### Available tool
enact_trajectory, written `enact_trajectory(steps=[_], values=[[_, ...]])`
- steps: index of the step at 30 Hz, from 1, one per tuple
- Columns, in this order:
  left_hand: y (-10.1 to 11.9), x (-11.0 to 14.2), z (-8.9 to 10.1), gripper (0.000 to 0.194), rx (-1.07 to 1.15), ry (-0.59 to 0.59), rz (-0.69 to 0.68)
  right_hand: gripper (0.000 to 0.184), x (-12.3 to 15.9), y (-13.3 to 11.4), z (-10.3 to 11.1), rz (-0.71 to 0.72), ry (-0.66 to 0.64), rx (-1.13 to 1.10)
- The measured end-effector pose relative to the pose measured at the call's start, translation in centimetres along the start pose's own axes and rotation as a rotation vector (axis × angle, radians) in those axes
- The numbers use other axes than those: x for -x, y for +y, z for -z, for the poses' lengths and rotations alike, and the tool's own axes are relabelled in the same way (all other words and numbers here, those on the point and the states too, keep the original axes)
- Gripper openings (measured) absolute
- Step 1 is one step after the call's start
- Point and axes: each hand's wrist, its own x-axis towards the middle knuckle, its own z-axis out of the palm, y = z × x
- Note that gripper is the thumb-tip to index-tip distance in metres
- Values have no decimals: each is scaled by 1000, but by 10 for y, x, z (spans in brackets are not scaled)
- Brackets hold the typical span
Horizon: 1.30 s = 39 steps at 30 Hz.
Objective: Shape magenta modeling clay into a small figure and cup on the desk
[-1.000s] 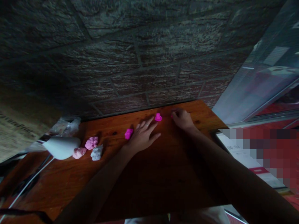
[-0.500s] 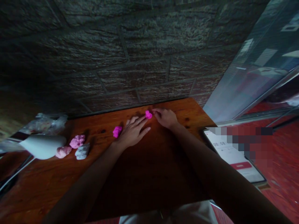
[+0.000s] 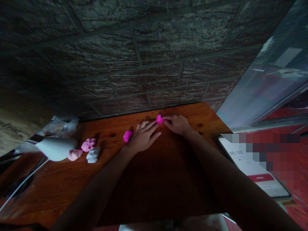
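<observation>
A small bright pink lump of what looks like modelling clay point(image 3: 159, 119) sits on the wooden table between my hands. My left hand point(image 3: 144, 136) lies flat with fingers spread, a ring on one of them, and a fingertip reaches the lump's left side. From the right, my right hand point(image 3: 177, 124) has its thumb and fingers pinched together at the lump's edge. Another bright pink clay lump point(image 3: 127, 136) rests just left of my left hand. Farther left are two paler pink lumps, one point(image 3: 88, 144) behind the other point(image 3: 75, 154), and a greyish-white lump point(image 3: 93, 155).
A white, rounded object with a cable point(image 3: 57, 148) stands at the left, with a clear plastic bag point(image 3: 64, 125) behind it. A phone showing a timer point(image 3: 255, 166) lies by the right edge of the table point(image 3: 154, 179). A stone-block wall point(image 3: 154, 73) runs along the back.
The view has turned slightly left, so everything sits farther right in the picture. My right fingertips have closed the small gap to the bright pink lump. My left hand stays flat.
</observation>
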Motion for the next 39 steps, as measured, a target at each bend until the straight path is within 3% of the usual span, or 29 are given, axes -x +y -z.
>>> enact_trajectory(steps=[14,18,24,39], values=[[-2,7,-2,65,56,49,1,34,-1,6,-8,-29,94,-61],[-2,4,-2,69,40,37,26,37,2,5,-7,24,60,-92],[-3,0,-2,64,24,25,15,36,3,1,-3,-7,17,-43],[-3,-4,-3,73,41,19,62,36,0,3,-5,-25,35,-81]])
